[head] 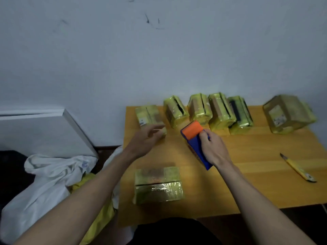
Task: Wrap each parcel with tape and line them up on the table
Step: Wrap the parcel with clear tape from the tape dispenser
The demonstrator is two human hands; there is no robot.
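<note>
Several yellow-taped parcels stand in a row along the far edge of the wooden table point(247, 183), the leftmost parcel point(148, 115) lying flat and a larger one point(286, 114) at the far right. My left hand point(146, 140) hovers with relaxed fingers just in front of the leftmost parcel, fingertips near its front corner. My right hand point(212, 149) grips a tape dispenser point(194, 138) with an orange roller and a blue body, held above the table's middle. Another taped parcel point(157, 184) lies flat near the front edge.
A yellow utility knife point(299, 169) lies on the table at the right. Left of the table, a white plastic bag point(49, 183) with yellow contents sits on the floor beside a leaning white board point(44, 131). The wall rises directly behind the parcels.
</note>
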